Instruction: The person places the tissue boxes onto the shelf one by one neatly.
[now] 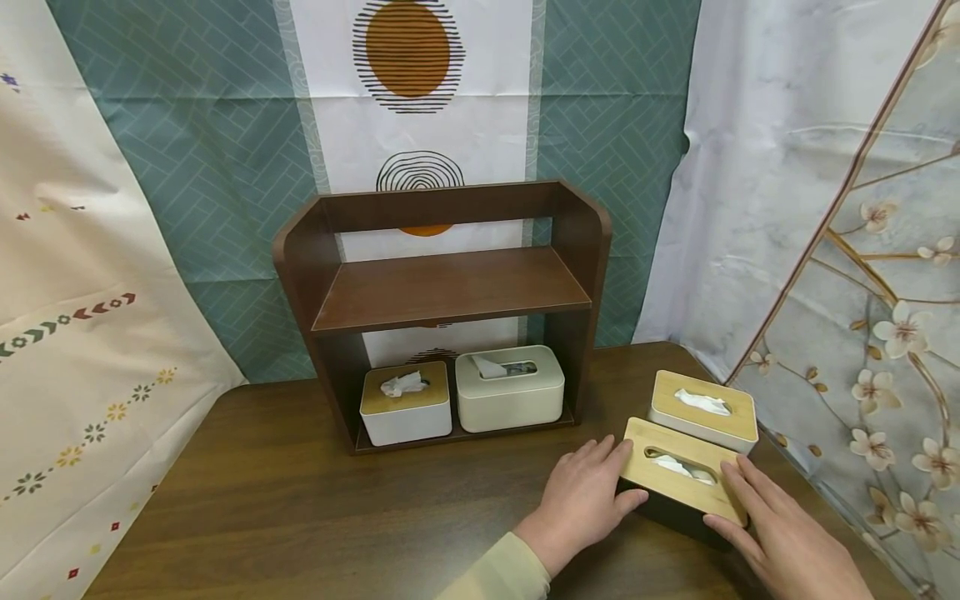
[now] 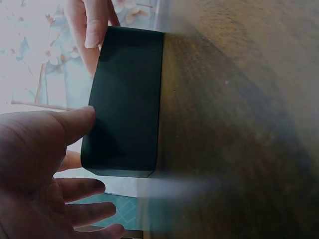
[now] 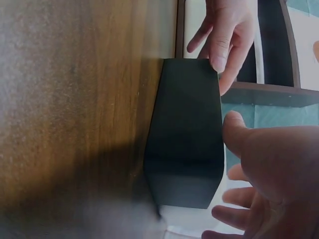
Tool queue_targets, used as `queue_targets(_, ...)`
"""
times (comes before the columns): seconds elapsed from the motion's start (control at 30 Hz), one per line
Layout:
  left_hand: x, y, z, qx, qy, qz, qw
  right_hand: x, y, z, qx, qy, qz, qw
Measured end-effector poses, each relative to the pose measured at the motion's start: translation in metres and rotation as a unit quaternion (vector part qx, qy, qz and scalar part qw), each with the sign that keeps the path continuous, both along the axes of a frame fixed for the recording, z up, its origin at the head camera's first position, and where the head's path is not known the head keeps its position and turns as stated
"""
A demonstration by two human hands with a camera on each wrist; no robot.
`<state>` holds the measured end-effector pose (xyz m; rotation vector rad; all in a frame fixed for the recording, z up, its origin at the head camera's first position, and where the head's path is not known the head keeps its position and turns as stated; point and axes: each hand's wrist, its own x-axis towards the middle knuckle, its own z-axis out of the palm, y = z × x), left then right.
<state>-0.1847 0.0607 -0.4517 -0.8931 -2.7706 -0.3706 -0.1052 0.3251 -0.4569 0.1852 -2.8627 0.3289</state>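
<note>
On the right of the table, a black tissue box (image 1: 675, 508) with a pale wooden lid and white tissue in its oval slot stands between both hands. My left hand (image 1: 585, 492) touches its left end, thumb near the front edge of the lid. At the opposite end is my right hand (image 1: 787, 533), fingers along the lid's edge and thumb at the front corner. Both wrist views show the box's plain dark side, resting on the wood. There the left thumb (image 2: 79, 122) and right thumb (image 3: 234, 124) lie at its top edge, other fingers loosely spread.
Right behind it sits a white tissue box (image 1: 742, 417) with a wooden lid. A brown two-tier shelf (image 1: 450, 287) stands at the back; its lower tier holds a white wood-lidded tissue box (image 1: 408, 425) and a cream one (image 1: 510, 408). Patterned cloths hang behind the table (image 1: 300, 517).
</note>
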Motion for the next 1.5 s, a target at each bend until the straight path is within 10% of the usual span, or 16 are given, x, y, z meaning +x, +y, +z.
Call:
queue_targets(0.57,0.001,0.001,-0.007,0.0,0.004,-0.011,0.9999,-0.004,0.007,-0.01,-0.006,-0.056,-0.028,0.998)
queue_targets(1.5,0.001,0.001,-0.007,0.017,0.0,-0.018,0.9997,-0.002,-0.002,-0.012,-0.008,-0.018,0.002,1.0)
